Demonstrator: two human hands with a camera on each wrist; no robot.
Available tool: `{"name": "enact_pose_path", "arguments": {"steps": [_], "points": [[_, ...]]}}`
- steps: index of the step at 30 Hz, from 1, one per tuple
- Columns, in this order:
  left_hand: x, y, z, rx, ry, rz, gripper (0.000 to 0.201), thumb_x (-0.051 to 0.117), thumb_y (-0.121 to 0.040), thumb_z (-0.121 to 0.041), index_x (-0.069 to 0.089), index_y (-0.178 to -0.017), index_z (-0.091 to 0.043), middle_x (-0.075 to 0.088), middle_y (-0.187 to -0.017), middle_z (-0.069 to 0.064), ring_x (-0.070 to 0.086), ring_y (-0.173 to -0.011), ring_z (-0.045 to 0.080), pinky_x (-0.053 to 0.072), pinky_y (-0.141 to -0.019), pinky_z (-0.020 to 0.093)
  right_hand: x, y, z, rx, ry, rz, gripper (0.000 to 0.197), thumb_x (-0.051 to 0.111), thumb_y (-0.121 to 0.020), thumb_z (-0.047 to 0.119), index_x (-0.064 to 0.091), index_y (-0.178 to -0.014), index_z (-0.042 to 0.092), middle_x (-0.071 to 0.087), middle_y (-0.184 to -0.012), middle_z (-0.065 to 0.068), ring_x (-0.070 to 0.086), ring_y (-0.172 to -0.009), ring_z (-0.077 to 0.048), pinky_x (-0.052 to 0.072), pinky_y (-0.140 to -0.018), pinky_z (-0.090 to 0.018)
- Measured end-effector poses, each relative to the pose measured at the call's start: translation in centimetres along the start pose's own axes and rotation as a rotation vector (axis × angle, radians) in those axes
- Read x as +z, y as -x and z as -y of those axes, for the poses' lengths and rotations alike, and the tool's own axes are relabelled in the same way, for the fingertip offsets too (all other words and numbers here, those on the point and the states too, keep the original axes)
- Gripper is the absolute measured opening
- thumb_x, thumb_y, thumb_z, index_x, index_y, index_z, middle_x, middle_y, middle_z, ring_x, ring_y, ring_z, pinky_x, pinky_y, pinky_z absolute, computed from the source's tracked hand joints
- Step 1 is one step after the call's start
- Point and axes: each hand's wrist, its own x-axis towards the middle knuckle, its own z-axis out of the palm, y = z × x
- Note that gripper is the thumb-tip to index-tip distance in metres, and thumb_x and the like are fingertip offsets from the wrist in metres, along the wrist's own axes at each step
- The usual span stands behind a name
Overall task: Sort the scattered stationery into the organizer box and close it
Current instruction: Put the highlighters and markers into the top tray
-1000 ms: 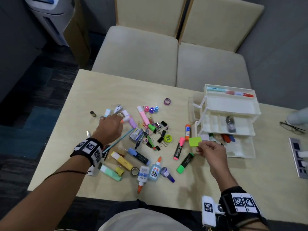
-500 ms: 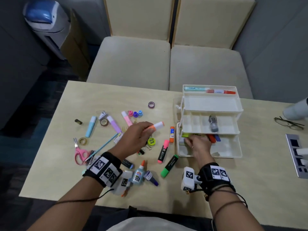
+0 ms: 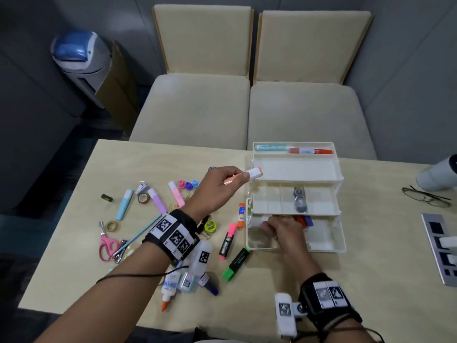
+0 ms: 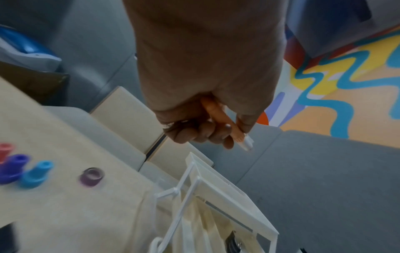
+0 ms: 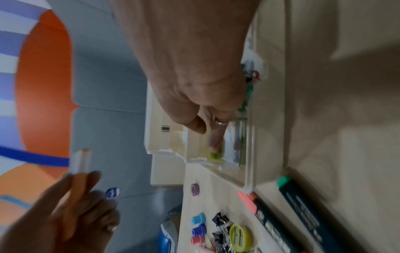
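Observation:
The white three-tier organizer box (image 3: 339, 243) stands open at the table's right, with a teal pen (image 3: 270, 147) and a red marker (image 3: 310, 151) in its top tier. My left hand (image 3: 237, 179) grips an orange highlighter (image 3: 254, 173) with a white cap in the air by the box's upper left corner; the left wrist view shows the highlighter (image 4: 223, 119) in my curled fingers. My right hand (image 3: 268, 224) reaches into the bottom tray under the middle tier. One fingertip touches a green sticky note (image 5: 214, 155) there, with the thumb apart from it.
Loose stationery lies left of the box: a pink highlighter (image 3: 228, 240), a green highlighter (image 3: 237, 263), a glue stick (image 3: 241, 215), pink scissors (image 3: 107, 245), glue bottles (image 3: 170, 285). Glasses (image 3: 425, 196) and a grey device (image 3: 440, 248) lie at the right. Two chairs (image 3: 197, 107) stand behind the table.
My left hand picked the orange highlighter out of the pile and carried it up and right to the box. My right hand took the green sticky note into the bottom tray.

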Motion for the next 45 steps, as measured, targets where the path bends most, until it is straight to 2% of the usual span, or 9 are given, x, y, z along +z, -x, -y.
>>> {"name": "enact_pose_path", "arguments": {"steps": [3,10,14,20,24,27,32,40,45], "points": [[1.4,-3.5,-1.4,0.060,-0.131,-0.004,0.028,0.057,-0.103,-0.043,0.067,-0.083,-0.025,0.055,-0.067,-0.012,0.050,-0.064,0.010,0.040,-0.063,0.031,-2.6,1.5,2.1,-0.079,0.101,0.096,0.015,0.066,-0.100,0.006,0.076,-0.093,-0.004,0.079,-0.083,-0.016,0.077,-0.075,-0.026,0.063,-0.072,-0.028],[6.0,-10.6,-1.4,0.297,-0.542,0.025,0.016,0.063,-0.101,-0.032,0.075,-0.098,-0.021,0.060,-0.089,0.001,0.059,-0.091,0.025,0.047,-0.077,0.037,-6.8,0.4,4.7,-0.254,0.192,0.034,0.008,0.070,-0.099,0.010,0.077,-0.096,0.009,0.079,-0.081,-0.009,0.077,-0.076,-0.022,0.064,-0.075,-0.035],[7.9,-12.1,-0.9,0.233,-0.722,-0.093,0.010,0.075,-0.091,-0.036,0.075,-0.099,-0.030,0.074,-0.093,-0.005,0.061,-0.097,0.024,0.038,-0.090,0.040,-7.9,0.0,4.3,-0.395,0.319,-0.037,0.008,0.073,-0.096,0.008,0.078,-0.098,0.015,0.079,-0.081,0.001,0.076,-0.080,-0.016,0.057,-0.068,-0.017],[8.5,-12.6,-0.1,0.213,-0.832,-0.195,0.012,0.079,-0.087,-0.038,0.080,-0.098,-0.032,0.069,-0.097,-0.004,0.062,-0.095,0.022,0.036,-0.088,0.040,-5.9,-2.6,9.3,-0.830,0.554,-0.217,0.018,0.064,-0.099,0.008,0.076,-0.112,0.014,0.069,-0.105,0.004,0.064,-0.089,-0.010,0.052,-0.080,-0.018],[7.5,-11.7,0.1,0.195,-0.718,-0.246,0.024,0.078,-0.087,-0.029,0.077,-0.111,-0.026,0.064,-0.104,0.001,0.065,-0.095,0.025,0.047,-0.088,0.041,-3.6,-6.8,11.7,-0.805,0.681,-0.153,0.028,0.068,-0.099,0.018,0.074,-0.126,0.017,0.062,-0.120,0.002,0.063,-0.100,-0.013,0.057,-0.093,-0.033],[5.7,-10.2,0.8,0.176,-0.624,-0.220,0.022,0.073,-0.091,-0.026,0.074,-0.113,-0.023,0.062,-0.107,0.001,0.064,-0.093,0.024,0.049,-0.088,0.040,-2.5,-8.2,12.2,-0.781,0.801,-0.164,0.031,0.073,-0.096,0.023,0.073,-0.128,0.020,0.061,-0.129,0.002,0.061,-0.108,-0.012,0.052,-0.097,-0.028],[1.7,-6.2,4.6,0.119,-0.558,-0.151,0.022,0.069,-0.094,-0.026,0.071,-0.117,-0.026,0.059,-0.108,-0.004,0.054,-0.079,0.015,0.051,-0.087,0.040,-1.4,-8.3,12.4,-0.796,0.847,-0.280,0.028,0.081,-0.090,0.029,0.074,-0.117,0.023,0.064,-0.116,0.002,0.065,-0.102,-0.021,0.056,-0.085,-0.036],[-7.3,2.7,12.8,-0.062,-0.539,-0.216,0.020,0.068,-0.092,-0.024,0.071,-0.112,-0.026,0.059,-0.103,-0.008,0.055,-0.078,0.010,0.047,-0.074,0.031,0.9,-6.5,11.2,-0.895,0.845,-0.394,0.031,0.077,-0.088,0.024,0.070,-0.117,0.017,0.058,-0.119,-0.012,0.051,-0.116,-0.035,0.047,-0.099,-0.049],[-13.9,7.5,18.2,-0.257,-0.594,-0.302,0.016,0.068,-0.090,-0.019,0.072,-0.104,-0.023,0.060,-0.095,-0.008,0.063,-0.085,0.020,0.049,-0.072,0.032,10.0,-1.7,9.6,-1.065,0.713,-0.113,0.009,0.071,-0.090,0.011,0.071,-0.098,0.014,0.065,-0.099,-0.005,0.060,-0.095,-0.025,0.050,-0.086,-0.039]]}}
